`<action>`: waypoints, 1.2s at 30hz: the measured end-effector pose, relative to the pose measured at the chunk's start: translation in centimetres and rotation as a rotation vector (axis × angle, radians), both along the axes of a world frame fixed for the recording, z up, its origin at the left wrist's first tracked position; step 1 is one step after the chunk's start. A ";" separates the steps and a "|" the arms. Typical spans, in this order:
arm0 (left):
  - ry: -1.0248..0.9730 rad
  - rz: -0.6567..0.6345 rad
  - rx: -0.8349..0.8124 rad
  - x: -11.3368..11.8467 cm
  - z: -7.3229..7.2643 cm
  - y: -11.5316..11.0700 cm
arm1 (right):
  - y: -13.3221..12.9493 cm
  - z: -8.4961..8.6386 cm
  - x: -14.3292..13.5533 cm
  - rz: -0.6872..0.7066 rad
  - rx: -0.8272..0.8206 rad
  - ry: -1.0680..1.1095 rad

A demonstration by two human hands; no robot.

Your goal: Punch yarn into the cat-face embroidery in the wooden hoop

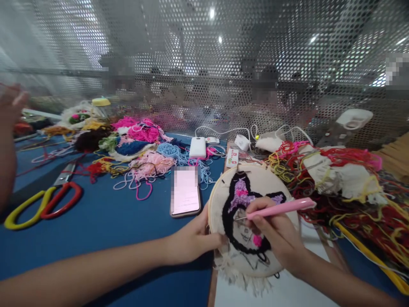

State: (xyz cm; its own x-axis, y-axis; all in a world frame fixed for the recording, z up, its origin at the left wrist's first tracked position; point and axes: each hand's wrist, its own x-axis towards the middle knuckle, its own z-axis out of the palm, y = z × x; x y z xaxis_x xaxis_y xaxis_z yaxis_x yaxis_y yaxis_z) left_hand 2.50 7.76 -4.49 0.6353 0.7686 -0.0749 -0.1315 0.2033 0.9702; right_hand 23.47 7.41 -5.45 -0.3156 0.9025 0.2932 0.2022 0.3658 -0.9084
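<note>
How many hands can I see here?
3: the left hand on the hoop, the right hand holding a pink tool, and another person's hand at far left. Others may be hidden behind the perforated screen.

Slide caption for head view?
Left hand grips an embroidery hoop while the right hand holds a pink needle tool over the stitched design.

left hand (195, 238) holds the hooped embroidery (240, 232), right hand (277, 234) a pink punch needle (283, 208).
</note>
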 end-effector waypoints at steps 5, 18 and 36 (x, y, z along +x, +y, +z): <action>-0.005 0.011 0.012 -0.1 -0.3 -0.4 | -0.5 0.2 0.0 -0.008 -0.016 0.116; -0.004 0.028 0.068 -0.2 -0.5 -0.5 | -0.5 0.5 -0.3 0.020 0.064 -0.043; -0.078 -0.012 0.084 0.0 -0.4 -0.5 | -0.8 1.1 -0.4 0.026 0.205 -0.314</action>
State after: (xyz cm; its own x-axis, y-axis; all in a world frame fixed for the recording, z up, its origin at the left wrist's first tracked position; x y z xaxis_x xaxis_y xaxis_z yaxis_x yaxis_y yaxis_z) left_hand 2.49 7.27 -4.89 0.6462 0.7622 0.0388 -0.2048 0.1242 0.9709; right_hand 23.03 6.63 -4.34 -0.4408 0.8255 0.3526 0.4473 0.5425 -0.7110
